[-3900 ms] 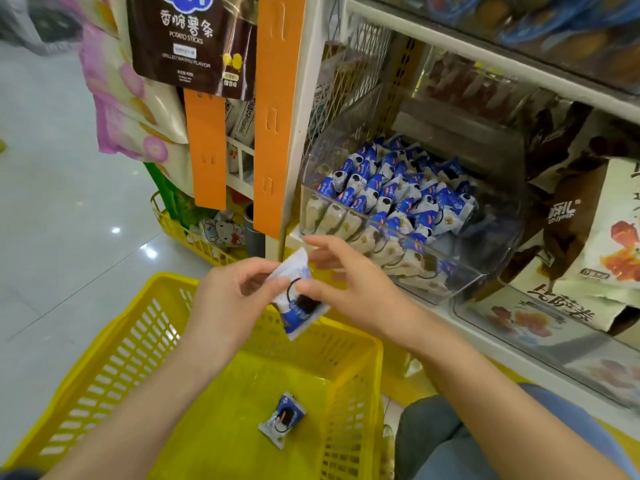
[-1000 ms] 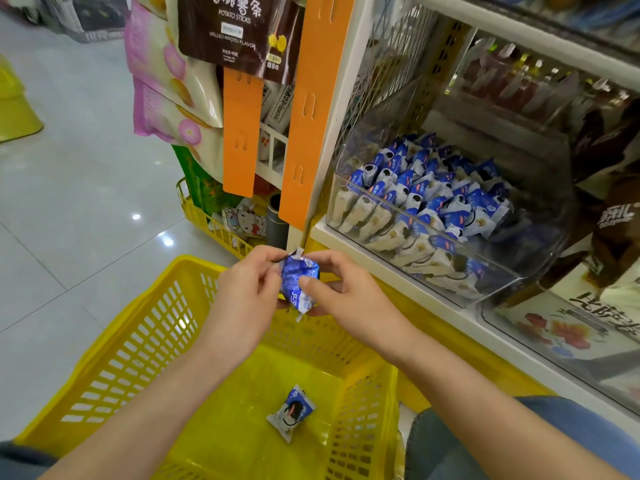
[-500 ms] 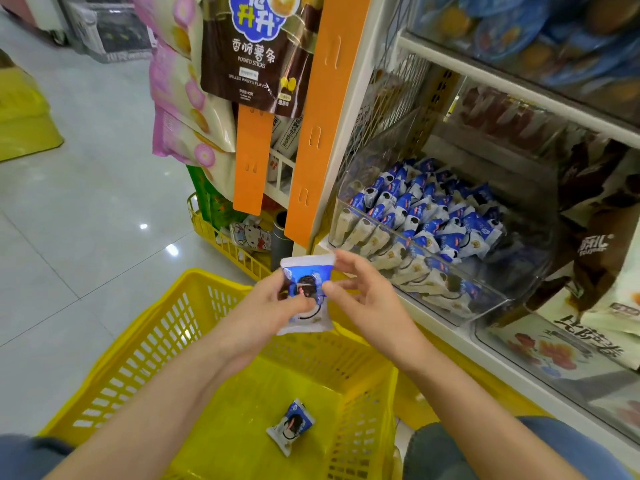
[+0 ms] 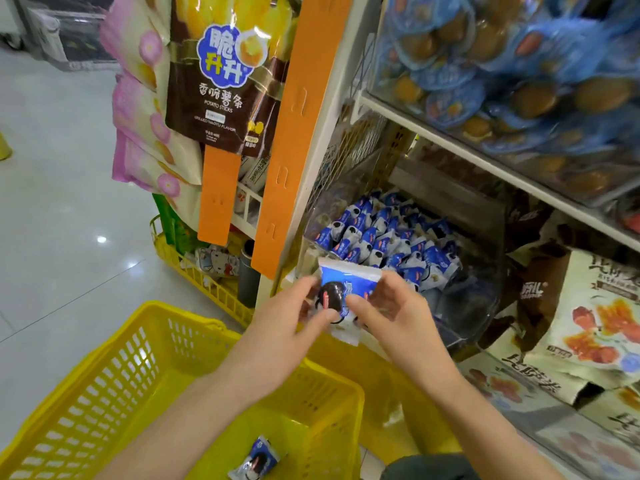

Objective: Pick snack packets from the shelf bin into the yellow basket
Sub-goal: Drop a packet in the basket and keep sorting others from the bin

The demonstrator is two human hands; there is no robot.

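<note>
a shop aisle, seen from above. the floor (image 4: 62, 202) is pale glossy tile with ceiling lights mirrored in it as small bright spots. a white shelf unit stands on the right, with orange strips (image 4: 298, 133) hanging down its end post. a brown potato sticks bag (image 4: 225, 81) and pink-flowered bags (image 4: 145, 116) hang beside them.

on the lower shelf sits the clear shelf bin (image 4: 478, 299), holding rows of blue-and-white stacked packets (image 4: 391, 244). right of it stand cream and brown snack bags (image 4: 595, 317). the upper shelf (image 4: 485, 157) carries a clear box of blue-wrapped brown items (image 4: 502, 64), blurred.

both hands meet just in front of the bin, over the far rim of the yellow basket (image 4: 104, 368). the left hand (image 4: 287, 327) pinches the held packet (image 4: 346, 285) with its thumb across the dark cookie print. the right hand (image 4: 391, 317) grips the packet's right side, thumb on the front and fingers curled behind. the packet stands nearly upright, blue end up.

a second packet (image 4: 254, 462) lies flat on the basket's bottom, near its right wall. another yellow crate (image 4: 194, 268) sits on the floor at the foot of the shelf end.
</note>
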